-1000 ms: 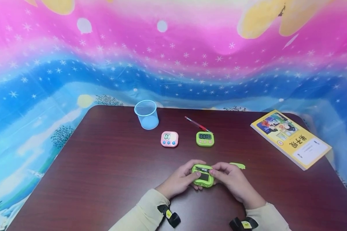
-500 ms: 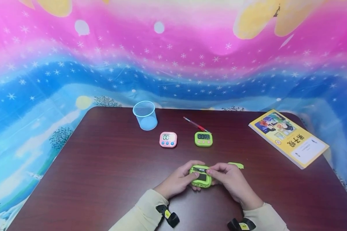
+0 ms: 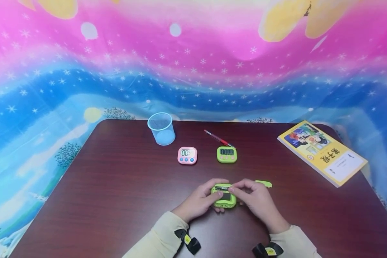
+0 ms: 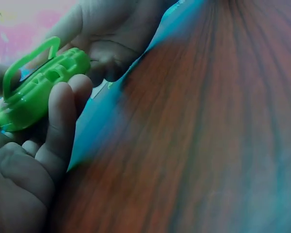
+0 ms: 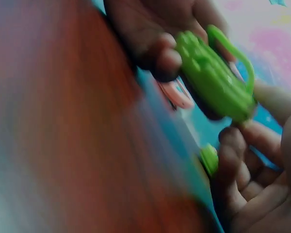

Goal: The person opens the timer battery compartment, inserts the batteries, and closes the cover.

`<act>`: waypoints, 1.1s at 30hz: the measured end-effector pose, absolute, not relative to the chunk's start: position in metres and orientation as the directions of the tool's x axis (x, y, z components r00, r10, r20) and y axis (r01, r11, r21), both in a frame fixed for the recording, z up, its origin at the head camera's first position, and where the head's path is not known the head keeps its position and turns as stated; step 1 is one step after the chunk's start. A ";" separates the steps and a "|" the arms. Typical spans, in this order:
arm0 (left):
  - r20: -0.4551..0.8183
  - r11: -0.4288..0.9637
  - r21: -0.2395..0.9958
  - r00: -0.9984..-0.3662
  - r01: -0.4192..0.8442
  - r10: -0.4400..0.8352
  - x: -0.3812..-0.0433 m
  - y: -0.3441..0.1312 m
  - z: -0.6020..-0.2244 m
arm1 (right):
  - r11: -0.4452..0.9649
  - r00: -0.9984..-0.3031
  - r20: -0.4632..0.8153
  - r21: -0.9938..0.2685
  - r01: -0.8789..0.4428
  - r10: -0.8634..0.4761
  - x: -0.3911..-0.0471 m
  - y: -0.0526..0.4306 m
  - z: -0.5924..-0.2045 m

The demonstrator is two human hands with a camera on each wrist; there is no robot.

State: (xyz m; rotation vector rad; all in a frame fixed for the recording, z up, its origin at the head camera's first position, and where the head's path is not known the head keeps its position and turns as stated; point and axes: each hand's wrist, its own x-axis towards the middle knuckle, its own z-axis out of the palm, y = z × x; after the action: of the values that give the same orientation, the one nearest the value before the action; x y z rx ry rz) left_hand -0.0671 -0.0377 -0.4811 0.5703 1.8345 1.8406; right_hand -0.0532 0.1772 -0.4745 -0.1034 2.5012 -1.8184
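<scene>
In the head view, a green kitchen timer (image 3: 224, 202) is held back side up above the table, its battery compartment uncovered. A battery (image 3: 221, 188) lies in the slot along its far edge. My left hand (image 3: 198, 199) grips the timer from the left, thumb across the back and fingers beneath. At the far right corner, my right hand (image 3: 259, 200) pinches the timer, its thumb at the battery's right end. Both wrist views show the green timer (image 5: 216, 80) edge-on, with its stand loop (image 4: 26, 58) sticking out. The loose green battery cover (image 3: 264, 184) lies just beyond my right hand.
Beyond the hands sit a pink timer (image 3: 187, 156) and a second green timer (image 3: 227, 154), displays up. A red pen (image 3: 217, 138) lies behind them. Toward the back stands a blue mesh pen cup (image 3: 162, 132). A yellow book (image 3: 322, 154) rests at the table's right edge.
My right thumb has shifted slightly left over the battery's end. My left hand keeps its grip on the timer. The view has shifted a little.
</scene>
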 end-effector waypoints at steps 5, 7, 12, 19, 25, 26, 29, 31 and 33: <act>-0.061 -0.026 0.995 -0.805 -0.094 0.590 -0.068 -0.040 -0.482 | 0.552 -0.947 0.308 -0.776 -0.305 -0.090 -0.063 0.203 -0.477; -0.064 -0.032 0.994 -0.801 -0.103 0.595 -0.068 -0.041 -0.482 | 0.638 -0.935 0.343 -0.702 -0.317 -0.087 -0.066 0.217 -0.476; -0.058 -0.057 0.991 -0.780 -0.119 0.623 -0.067 -0.042 -0.483 | 0.785 -0.969 0.225 -0.581 -0.215 -0.100 -0.072 0.251 -0.472; 0.004 -0.100 0.992 -0.768 -0.078 0.641 -0.068 -0.041 -0.486 | 0.836 -0.988 0.043 -0.528 -0.151 -0.150 -0.077 0.270 -0.470; -0.002 -0.093 0.993 -0.780 -0.077 0.626 -0.066 -0.041 -0.488 | 0.794 -0.989 0.030 -0.594 -0.132 -0.142 -0.074 0.263 -0.465; -0.003 -0.093 0.992 -0.780 -0.079 0.626 -0.066 -0.041 -0.488 | 0.760 -0.992 0.034 -0.639 -0.118 -0.125 -0.073 0.259 -0.464; 0.001 -0.097 0.992 -0.777 -0.077 0.629 -0.066 -0.041 -0.490 | 0.612 -0.993 0.077 -0.783 -0.116 -0.089 -0.070 0.239 -0.458; 0.008 -0.090 0.994 -0.774 -0.064 0.633 -0.067 -0.040 -0.490 | 0.507 -0.987 0.124 -0.847 -0.159 -0.103 -0.070 0.224 -0.453; 0.014 -0.082 0.995 -0.768 -0.050 0.640 -0.067 -0.040 -0.490 | 0.451 -0.976 0.168 -0.866 -0.215 -0.141 -0.069 0.209 -0.450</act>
State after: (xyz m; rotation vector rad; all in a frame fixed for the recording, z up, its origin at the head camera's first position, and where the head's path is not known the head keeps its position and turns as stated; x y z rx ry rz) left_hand -0.0674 -0.0402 -0.4899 0.6379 1.7202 1.9012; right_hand -0.0693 0.2089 -0.4499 -0.3358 2.7363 -1.6511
